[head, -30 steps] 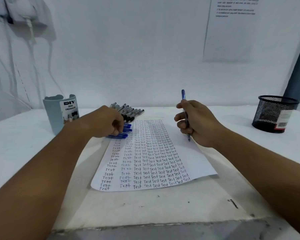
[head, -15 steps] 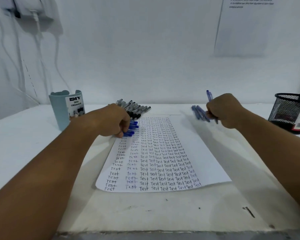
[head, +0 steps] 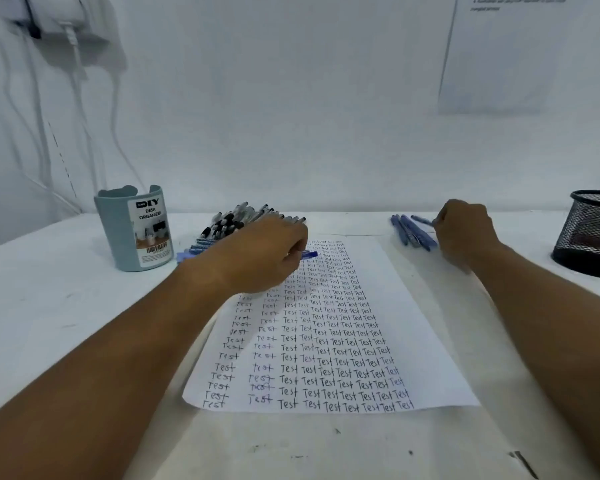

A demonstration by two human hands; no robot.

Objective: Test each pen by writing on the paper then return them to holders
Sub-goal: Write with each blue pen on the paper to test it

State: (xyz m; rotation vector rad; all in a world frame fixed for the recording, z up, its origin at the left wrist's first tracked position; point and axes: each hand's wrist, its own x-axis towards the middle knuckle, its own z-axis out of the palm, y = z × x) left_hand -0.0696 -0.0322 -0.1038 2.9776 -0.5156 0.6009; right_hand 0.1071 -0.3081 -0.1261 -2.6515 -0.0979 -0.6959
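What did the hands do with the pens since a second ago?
The right hand carried its blue pen off the paper to the blue pens lying right of it. The left hand stayed at the pens beside the paper's left edge. Both holders stayed put.

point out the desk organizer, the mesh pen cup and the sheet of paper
desk organizer (head: pixel 118 237): head view, bare blue-grey wall left of its label
mesh pen cup (head: pixel 584 230): head view, black mesh side wall
sheet of paper (head: pixel 420 341): head view, blank right margin
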